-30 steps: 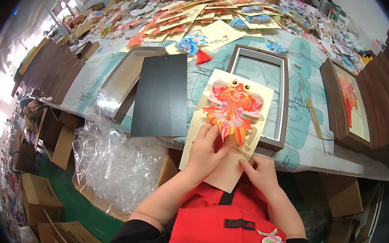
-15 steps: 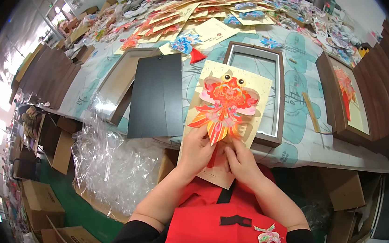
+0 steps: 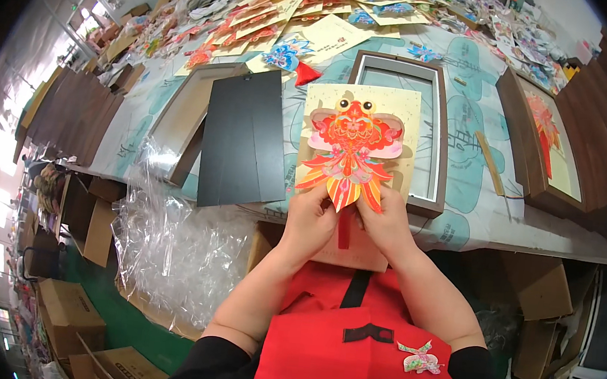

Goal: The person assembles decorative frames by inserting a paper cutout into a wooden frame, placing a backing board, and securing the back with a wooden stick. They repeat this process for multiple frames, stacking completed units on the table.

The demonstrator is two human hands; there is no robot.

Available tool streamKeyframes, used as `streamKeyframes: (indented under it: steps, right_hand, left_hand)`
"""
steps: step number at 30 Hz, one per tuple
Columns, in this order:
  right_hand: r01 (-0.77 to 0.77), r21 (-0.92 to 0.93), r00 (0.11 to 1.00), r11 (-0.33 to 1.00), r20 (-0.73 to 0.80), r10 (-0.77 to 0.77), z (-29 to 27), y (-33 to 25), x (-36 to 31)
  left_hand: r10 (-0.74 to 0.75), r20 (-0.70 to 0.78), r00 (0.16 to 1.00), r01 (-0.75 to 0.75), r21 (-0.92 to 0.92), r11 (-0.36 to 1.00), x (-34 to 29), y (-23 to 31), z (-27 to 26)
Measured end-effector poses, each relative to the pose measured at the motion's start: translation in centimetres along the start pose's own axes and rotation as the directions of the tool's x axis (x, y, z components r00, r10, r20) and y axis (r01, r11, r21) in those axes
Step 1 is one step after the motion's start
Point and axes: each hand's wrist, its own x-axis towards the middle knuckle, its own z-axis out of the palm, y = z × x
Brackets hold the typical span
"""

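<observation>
While left hand [image 3: 310, 223] grips paper fish [image 3: 351, 147], right hand [image 3: 388, 225] likewise.

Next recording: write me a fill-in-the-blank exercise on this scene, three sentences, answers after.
1. The left hand and right hand are at the fish's fan-shaped ____.
2. The dark panel lies to the ____ of the card.
3. The apron is coloured ____.

Missing words: tail; left; red.

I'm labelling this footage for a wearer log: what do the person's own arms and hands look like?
Black sleeves end near the elbows, leaving the forearms bare. The left hand and right hand are ungloved, and no watch or bracelet shows at either wrist.
</observation>
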Motion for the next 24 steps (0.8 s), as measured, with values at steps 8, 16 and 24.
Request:
streamKeyframes:
  steps: [8,16,24]
  right_hand:
    - [0.114,0.100,0.991,0.988,-0.087,-0.105,0.5,-0.1,0.0]
    - [0.125,0.130,0.992,0.984,-0.046,-0.120,0.4,1.2,0.7]
    - [0.130,0.222,0.991,0.966,-0.045,-0.123,0.6,0.5,0.2]
  left_hand:
    - [0.285,-0.059,0.957,-0.249,0.340,0.907,-0.6,-1.1,1.1]
    - [0.207,-0.008,0.978,-0.205,0.121,0.971,-0.5,-1.0,1.0]
    - [0.006,-0.011,1.000,-0.009,-0.240,0.971,-0.8,-2.4,1.1]
